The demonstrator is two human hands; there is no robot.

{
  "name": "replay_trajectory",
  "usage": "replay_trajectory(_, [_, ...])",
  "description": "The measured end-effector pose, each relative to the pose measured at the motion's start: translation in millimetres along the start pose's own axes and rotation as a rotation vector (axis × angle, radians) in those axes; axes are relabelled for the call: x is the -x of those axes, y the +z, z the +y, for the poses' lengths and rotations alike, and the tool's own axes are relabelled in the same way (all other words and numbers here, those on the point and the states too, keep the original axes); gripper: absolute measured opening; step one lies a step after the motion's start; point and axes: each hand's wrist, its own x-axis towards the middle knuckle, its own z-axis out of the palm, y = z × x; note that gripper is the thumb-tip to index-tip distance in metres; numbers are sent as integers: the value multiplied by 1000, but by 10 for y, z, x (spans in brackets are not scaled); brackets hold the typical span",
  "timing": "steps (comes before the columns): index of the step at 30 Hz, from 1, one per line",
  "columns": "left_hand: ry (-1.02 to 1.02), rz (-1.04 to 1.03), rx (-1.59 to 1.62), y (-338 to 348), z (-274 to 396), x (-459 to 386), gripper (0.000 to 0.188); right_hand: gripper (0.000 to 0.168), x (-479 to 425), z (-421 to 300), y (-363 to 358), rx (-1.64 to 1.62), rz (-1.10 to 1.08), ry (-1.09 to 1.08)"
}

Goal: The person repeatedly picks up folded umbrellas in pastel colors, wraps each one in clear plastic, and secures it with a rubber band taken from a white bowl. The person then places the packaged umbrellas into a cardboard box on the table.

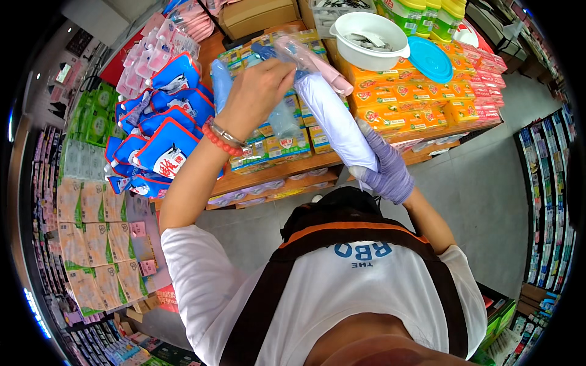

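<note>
A long, pale lavender roll (336, 119), possibly a folded umbrella, slants across in front of my chest. My right hand (389, 171), in a purple knit glove, grips its lower end, thumb on one side and fingers on the other. At the upper end my bare left hand (258, 89) has its fingers curled in, touching the roll near a dark blue part. The palm and the exact pinch are hidden. Just behind lies a pink roll (320, 64) in clear plastic. A light blue roll (221, 84) rests left of my left hand.
Yellow boxed packs (286, 148) cover the wooden table under my hands. Blue pouches (167, 146) are heaped at left. Orange soap boxes (384, 112) are stacked at right, with a white tub (370, 41) and blue lid (430, 59) on top. Tissue packs (94, 242) stand lower left.
</note>
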Motion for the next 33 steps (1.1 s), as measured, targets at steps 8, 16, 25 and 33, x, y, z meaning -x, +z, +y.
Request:
replay_trajectory(8, [-8,87,-36,168,322,40,12,70,148,-80,-80,601,27,118])
replay_trajectory(16, [-35,226,-142,366,581,119,10,71,79,-88,-182,483,-37,216])
replay_trajectory(25, [-303,445,329,702,718,498,7,89,46,193,-39,-1195,-73,475])
replay_trajectory(33, [-906,745,1610,590,674,532,26,80,10,113,149,-621,16,187])
